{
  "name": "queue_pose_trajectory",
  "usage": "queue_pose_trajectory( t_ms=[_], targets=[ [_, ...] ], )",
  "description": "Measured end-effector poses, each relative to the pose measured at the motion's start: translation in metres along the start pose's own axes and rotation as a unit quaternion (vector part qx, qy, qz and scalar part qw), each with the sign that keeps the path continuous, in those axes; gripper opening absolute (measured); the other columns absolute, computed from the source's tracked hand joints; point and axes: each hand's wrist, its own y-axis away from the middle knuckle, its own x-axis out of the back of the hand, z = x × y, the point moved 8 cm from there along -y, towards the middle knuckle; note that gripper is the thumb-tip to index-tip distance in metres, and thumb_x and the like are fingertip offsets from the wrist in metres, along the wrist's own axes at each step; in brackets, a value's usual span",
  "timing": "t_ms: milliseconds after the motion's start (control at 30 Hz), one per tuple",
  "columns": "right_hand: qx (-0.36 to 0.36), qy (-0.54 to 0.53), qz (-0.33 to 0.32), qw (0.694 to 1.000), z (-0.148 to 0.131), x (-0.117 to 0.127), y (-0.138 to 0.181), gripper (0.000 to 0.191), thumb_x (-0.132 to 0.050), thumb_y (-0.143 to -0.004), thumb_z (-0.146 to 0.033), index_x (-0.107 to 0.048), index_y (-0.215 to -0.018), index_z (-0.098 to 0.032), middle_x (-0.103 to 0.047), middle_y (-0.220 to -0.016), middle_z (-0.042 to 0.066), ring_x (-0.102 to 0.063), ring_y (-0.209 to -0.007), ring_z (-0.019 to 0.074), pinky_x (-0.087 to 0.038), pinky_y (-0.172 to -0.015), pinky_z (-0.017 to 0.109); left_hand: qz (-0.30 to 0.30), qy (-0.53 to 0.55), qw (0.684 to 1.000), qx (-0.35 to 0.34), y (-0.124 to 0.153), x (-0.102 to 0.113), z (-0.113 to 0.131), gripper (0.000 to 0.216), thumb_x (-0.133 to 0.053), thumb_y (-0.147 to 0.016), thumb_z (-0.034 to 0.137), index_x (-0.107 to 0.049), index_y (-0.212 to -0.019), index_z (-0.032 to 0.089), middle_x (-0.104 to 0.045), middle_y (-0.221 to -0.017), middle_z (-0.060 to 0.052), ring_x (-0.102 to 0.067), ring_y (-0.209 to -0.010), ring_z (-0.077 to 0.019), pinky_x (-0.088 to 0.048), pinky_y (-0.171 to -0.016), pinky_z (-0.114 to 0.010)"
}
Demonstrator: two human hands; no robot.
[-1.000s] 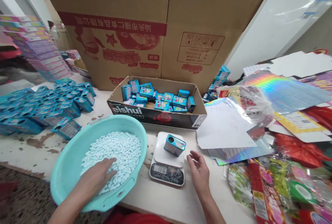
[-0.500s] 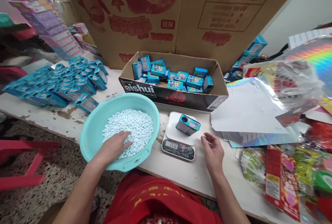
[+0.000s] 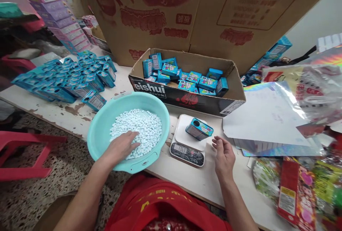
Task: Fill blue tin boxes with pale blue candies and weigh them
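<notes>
My left hand (image 3: 123,148) rests in a turquoise plastic basin (image 3: 98,131), fingers apart on a heap of small pale blue-white candies (image 3: 148,127). Its fingertips partly sink among the pieces. Right of the basin stands a kitchen scale (image 3: 187,153) with a lit display whose digits are hard to read. One small blue candy box (image 3: 200,128) lies on its white platform, a dark round opening at its end. Beside the scale, my right hand (image 3: 224,155) hovers with loosely bent fingers, palm inward and holding nothing. It is close to the box but apart from it.
Behind the scale, an open cardboard tray (image 3: 197,104) holds several blue boxes. Many more blue boxes (image 3: 69,77) stand on the left of the table. Papers (image 3: 264,117) and candy packets (image 3: 296,191) lie to the right. A large carton (image 3: 171,13) rises behind.
The view has shifted slightly, moving the scene to the right. My right hand has turned a little, its fingers nearer the box. My left hand stays in the candies.
</notes>
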Motion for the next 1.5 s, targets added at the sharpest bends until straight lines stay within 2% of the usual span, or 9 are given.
queue_pose_trajectory(
  t_ms=[267, 500, 800, 1133, 1233, 1333, 1400, 1433, 1500],
  targets=[
    [0.087, -0.012, -0.033, 0.996, -0.021, -0.013, 0.002, 0.046, -0.049, -0.083, -0.053, -0.055, -0.109, -0.016, -0.059, -0.109, 0.011, -0.057, -0.101, 0.0236, -0.047, -0.086, 0.044, 0.000, -0.002, 1.000, -0.002, 0.001, 0.000, 0.001, 0.042, -0.044, -0.087, 0.037, -0.053, -0.124, 0.020, -0.059, -0.116, -0.012, -0.055, -0.108, -0.0289, -0.042, -0.087, -0.037],
    [0.157, 0.105, -0.065, 0.980, -0.046, -0.037, -0.003, 0.061, -0.071, -0.066, -0.047, -0.052, -0.116, -0.018, -0.057, -0.115, 0.010, -0.055, -0.103, 0.0244, -0.043, -0.091, 0.043, -0.013, -0.008, 1.000, -0.009, 0.003, -0.001, 0.002, 0.041, -0.042, -0.088, 0.036, -0.052, -0.124, 0.020, -0.059, -0.116, -0.013, -0.055, -0.109, -0.0303, -0.041, -0.088, -0.039],
    [0.114, 0.099, -0.084, 0.985, -0.049, -0.047, -0.006, 0.041, -0.072, -0.064, -0.046, -0.060, -0.090, -0.017, -0.063, -0.082, 0.003, -0.058, -0.076, 0.0198, -0.046, -0.075, 0.035, -0.060, -0.031, 0.997, -0.023, 0.006, 0.000, 0.013, 0.037, -0.048, -0.082, 0.035, -0.057, -0.114, 0.017, -0.057, -0.111, -0.013, -0.054, -0.104, -0.0318, -0.041, -0.084, -0.039],
    [0.110, 0.035, -0.110, 0.987, -0.083, -0.060, 0.011, 0.036, -0.075, -0.063, -0.041, -0.061, -0.086, -0.018, -0.063, -0.077, 0.001, -0.057, -0.068, 0.0162, -0.046, -0.066, 0.030, -0.182, -0.035, 0.978, -0.091, 0.011, -0.014, 0.026, 0.035, -0.039, -0.082, 0.040, -0.060, -0.100, 0.017, -0.067, -0.087, -0.014, -0.062, -0.085, -0.0320, -0.043, -0.070, -0.038],
    [0.116, 0.029, -0.125, 0.985, -0.095, -0.067, 0.017, 0.035, -0.075, -0.063, -0.041, -0.061, -0.086, -0.018, -0.063, -0.077, 0.001, -0.056, -0.068, 0.0161, -0.046, -0.064, 0.029, -0.165, -0.015, 0.983, -0.085, 0.012, -0.008, 0.026, 0.029, -0.041, -0.081, 0.038, -0.061, -0.087, 0.018, -0.067, -0.082, -0.013, -0.062, -0.081, -0.0310, -0.043, -0.067, -0.036],
    [0.124, 0.011, -0.158, 0.980, -0.105, -0.078, 0.025, 0.035, -0.075, -0.065, -0.040, -0.061, -0.088, -0.018, -0.063, -0.078, 0.002, -0.057, -0.069, 0.0170, -0.047, -0.063, 0.030, -0.082, 0.100, 0.991, -0.041, 0.008, 0.010, 0.018, 0.026, -0.044, -0.080, 0.038, -0.056, -0.068, 0.018, -0.062, -0.069, -0.008, -0.060, -0.072, -0.0252, -0.041, -0.063, -0.031],
    [0.138, -0.005, -0.189, 0.972, -0.115, -0.089, 0.033, 0.034, -0.074, -0.067, -0.039, -0.061, -0.091, -0.019, -0.063, -0.080, 0.002, -0.057, -0.071, 0.0171, -0.047, -0.064, 0.030, -0.016, 0.287, 0.958, 0.020, 0.005, 0.022, 0.003, 0.029, -0.047, -0.079, 0.041, -0.049, -0.061, 0.018, -0.053, -0.057, -0.003, -0.054, -0.057, -0.0172, -0.037, -0.053, -0.025],
    [0.148, -0.011, -0.205, 0.967, -0.121, -0.095, 0.038, 0.034, -0.073, -0.068, -0.039, -0.061, -0.093, -0.019, -0.063, -0.081, 0.002, -0.057, -0.072, 0.0170, -0.047, -0.065, 0.030, 0.008, 0.408, 0.911, 0.058, 0.004, 0.024, -0.006, 0.030, -0.049, -0.078, 0.043, -0.046, -0.061, 0.018, -0.047, -0.053, 0.000, -0.048, -0.049, -0.0132, -0.034, -0.047, -0.023],
    [0.172, -0.012, -0.242, 0.955, -0.135, -0.108, 0.049, 0.033, -0.072, -0.071, -0.037, -0.061, -0.097, -0.020, -0.063, -0.086, 0.003, -0.057, -0.074, 0.0170, -0.047, -0.066, 0.029, 0.035, 0.645, 0.754, 0.122, 0.003, 0.022, -0.020, 0.030, -0.051, -0.076, 0.045, -0.045, -0.065, 0.018, -0.043, -0.050, 0.003, -0.038, -0.039, -0.0080, -0.026, -0.038, -0.019]
  ],
)
